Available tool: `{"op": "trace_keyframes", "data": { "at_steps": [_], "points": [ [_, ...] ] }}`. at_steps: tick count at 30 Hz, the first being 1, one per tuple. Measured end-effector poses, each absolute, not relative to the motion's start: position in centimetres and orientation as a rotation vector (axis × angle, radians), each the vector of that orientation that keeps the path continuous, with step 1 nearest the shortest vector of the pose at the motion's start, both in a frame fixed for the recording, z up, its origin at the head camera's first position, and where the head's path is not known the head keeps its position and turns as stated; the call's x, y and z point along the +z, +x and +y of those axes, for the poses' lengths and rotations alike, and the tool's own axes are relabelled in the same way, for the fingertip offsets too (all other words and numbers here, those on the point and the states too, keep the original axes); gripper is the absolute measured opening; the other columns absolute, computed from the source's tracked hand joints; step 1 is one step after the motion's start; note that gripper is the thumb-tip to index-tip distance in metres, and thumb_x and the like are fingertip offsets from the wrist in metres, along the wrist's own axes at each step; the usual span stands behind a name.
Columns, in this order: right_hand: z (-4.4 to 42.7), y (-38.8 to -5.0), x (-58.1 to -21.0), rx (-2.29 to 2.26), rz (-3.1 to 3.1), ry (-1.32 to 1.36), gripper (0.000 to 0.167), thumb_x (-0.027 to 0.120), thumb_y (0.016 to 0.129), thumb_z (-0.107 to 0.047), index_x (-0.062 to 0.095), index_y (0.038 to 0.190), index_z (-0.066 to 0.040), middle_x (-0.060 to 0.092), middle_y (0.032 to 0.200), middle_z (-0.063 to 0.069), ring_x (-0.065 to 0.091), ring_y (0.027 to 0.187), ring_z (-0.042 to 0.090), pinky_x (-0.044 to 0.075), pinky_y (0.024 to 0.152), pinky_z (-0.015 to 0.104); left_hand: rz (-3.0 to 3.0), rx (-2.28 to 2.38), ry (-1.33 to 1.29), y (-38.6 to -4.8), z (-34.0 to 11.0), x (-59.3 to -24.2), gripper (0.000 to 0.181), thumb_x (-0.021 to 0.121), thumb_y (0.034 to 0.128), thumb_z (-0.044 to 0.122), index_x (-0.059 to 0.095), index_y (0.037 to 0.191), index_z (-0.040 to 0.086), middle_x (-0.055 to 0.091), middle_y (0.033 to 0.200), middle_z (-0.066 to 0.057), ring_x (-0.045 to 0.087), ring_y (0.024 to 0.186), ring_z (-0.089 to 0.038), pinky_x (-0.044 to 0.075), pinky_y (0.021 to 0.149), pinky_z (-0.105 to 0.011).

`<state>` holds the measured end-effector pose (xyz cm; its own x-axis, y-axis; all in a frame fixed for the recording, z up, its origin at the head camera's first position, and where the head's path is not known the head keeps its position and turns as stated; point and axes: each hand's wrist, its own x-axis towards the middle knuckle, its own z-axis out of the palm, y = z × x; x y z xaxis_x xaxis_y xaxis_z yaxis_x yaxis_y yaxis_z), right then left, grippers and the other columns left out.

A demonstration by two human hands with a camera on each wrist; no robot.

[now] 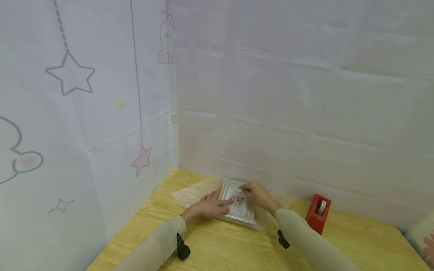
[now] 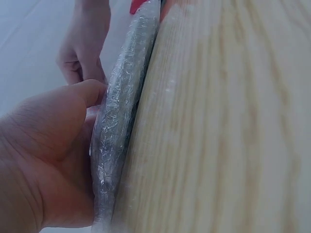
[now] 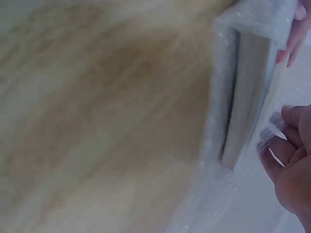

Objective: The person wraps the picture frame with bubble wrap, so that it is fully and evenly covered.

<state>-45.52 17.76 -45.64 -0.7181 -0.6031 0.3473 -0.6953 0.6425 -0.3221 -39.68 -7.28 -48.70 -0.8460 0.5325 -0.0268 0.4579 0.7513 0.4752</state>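
Near the far edge of the yellow wood-grain table, the white rectangular picture frame lies on clear bubble wrap, long axis toward that edge; the left hand rests spread on its left, the right hand pinches a clear filmy strip above its right.

This looks like a small packing spot in a draped corner, though whether it belongs to a home or a studio cannot be told. A yellow wood-grain bench fills the corner. To its left hangs a pale sheet printed nursery-style with an outlined star and a pink star on a string; behind it, a plain, creased sheet serves as the wall. Near the bench's back edge, a framed picture lies in bubble wrap, and a red tape dispenser stands on its right part; these suggest wrapping work.
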Motion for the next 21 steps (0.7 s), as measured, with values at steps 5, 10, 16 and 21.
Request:
{"op": "trace_keyframes", "data": {
  "at_steps": [5,10,16,21],
  "points": [
    [17.7,-45.2,-47.2,0.584,-2.597,1.068,0.02,0.068,0.096,0.003,0.076,0.114,0.001,0.075,0.108,0.013,0.071,0.095,0.026,0.057,0.081,0.044,2.787,0.693,0.816,-39.8,-7.3,-48.9,0.056,0.043,0.105,0.056,0.042,0.157,0.034,-0.003,0.168,-0.021,0.008,0.15,-0.046,0.013,0.114,-0.066],
    [17.6,-44.7,-48.3,0.526,-2.586,1.07,0.02,0.07,0.095,0.001,0.076,0.114,-0.001,0.075,0.105,0.013,0.072,0.096,0.03,0.057,0.083,0.046,2.783,0.688,0.819,-39.8,-7.3,-49.2,0.055,0.043,0.1054,0.055,0.042,0.157,0.034,-0.004,0.168,-0.02,0.009,0.15,-0.047,0.013,0.114,-0.066],
    [17.6,-44.3,-48.9,0.531,-2.565,1.037,0.02,0.07,0.095,-0.001,0.076,0.114,-0.001,0.076,0.104,0.012,0.072,0.093,0.029,0.057,0.081,0.047,2.77,0.717,0.824,-39.7,-7.4,-49.1,0.056,0.044,0.1056,0.054,0.042,0.157,0.033,-0.003,0.168,-0.021,0.009,0.15,-0.047,0.012,0.113,-0.067],
    [17.4,-44.5,-48.8,0.491,-2.551,1.059,0.019,0.069,0.095,0.001,0.076,0.113,-0.001,0.076,0.103,0.012,0.072,0.093,0.03,0.057,0.081,0.047,2.772,0.723,0.827,-40.4,-7.5,-49.6,0.057,0.043,0.1051,0.055,0.041,0.158,0.034,-0.006,0.168,-0.02,0.006,0.15,-0.046,0.01,0.113,-0.068]
  ]
}}
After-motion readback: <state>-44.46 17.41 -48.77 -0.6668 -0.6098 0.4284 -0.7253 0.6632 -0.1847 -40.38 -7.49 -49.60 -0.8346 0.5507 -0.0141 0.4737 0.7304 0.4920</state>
